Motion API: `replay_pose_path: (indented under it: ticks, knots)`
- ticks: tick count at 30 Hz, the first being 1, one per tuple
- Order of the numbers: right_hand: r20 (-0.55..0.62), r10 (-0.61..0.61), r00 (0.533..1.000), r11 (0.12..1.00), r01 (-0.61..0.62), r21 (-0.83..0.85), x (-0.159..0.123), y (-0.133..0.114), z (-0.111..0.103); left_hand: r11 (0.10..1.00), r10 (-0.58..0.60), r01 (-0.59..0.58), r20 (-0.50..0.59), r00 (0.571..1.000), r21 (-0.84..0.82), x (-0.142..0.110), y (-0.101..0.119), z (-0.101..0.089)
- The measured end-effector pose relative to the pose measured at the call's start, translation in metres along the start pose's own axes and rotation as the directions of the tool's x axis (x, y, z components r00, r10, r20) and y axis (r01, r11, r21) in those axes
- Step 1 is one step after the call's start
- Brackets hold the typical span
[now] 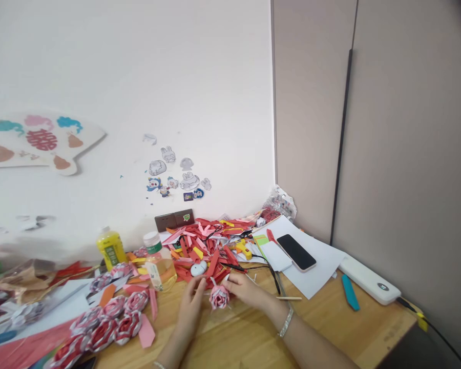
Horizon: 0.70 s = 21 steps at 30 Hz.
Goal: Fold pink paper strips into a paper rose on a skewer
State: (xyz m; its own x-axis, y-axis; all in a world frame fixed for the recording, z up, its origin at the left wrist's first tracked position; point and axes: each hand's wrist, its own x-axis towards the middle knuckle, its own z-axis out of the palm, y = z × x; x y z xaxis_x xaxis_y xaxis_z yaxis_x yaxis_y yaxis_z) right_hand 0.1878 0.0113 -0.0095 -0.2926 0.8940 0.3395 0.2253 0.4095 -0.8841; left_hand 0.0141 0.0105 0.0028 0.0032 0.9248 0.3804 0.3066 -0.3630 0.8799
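Note:
A pink and grey folded-paper rose [219,297] is above the wooden table, between my two hands. My right hand [246,290] pinches it at its upper right edge with thumb and fingers. Just left of the rose, my left hand [192,298] has its fingers curled close together. Whatever lies between those fingertips is too small to make out. Behind my hands is a heap of red, pink and orange folded paper strips [211,241]. A white rounded object [198,268] lies at its near edge. To the left, several finished-looking paper roses [103,334] sit in rows.
Left of my hands stand a clear bottle of yellowish liquid [163,269] and a yellow bottle [110,248]. A yellow glue gun [243,249], a phone [296,252] on white paper [311,279], a thin stick [289,298], a blue strip [349,292] and a white power bank-like box [371,282] lie rightward.

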Motion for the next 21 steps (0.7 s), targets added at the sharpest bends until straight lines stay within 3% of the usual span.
replay_pose_path:
  ticks: [4,9,14,21]
  knots:
    - [0.107,0.028,0.994,0.999,-0.023,-0.046,-0.002,0.002,-0.002,0.993,-0.042,0.063,0.203,0.978,-0.096,-0.001,-0.01,0.009]
    - [0.118,0.041,0.992,0.996,-0.03,-0.088,0.0,0.004,-0.007,0.978,-0.075,0.136,0.343,0.936,-0.158,-0.003,-0.019,0.015]
    - [0.119,0.043,0.992,0.996,-0.033,-0.086,0.001,0.004,-0.008,0.972,-0.092,0.17,0.407,0.909,-0.16,0.0,-0.019,0.011]
    - [0.067,0.057,0.996,0.998,-0.054,-0.043,0.0,0.006,-0.006,0.986,-0.036,0.094,0.382,0.923,-0.135,-0.001,-0.013,0.012]
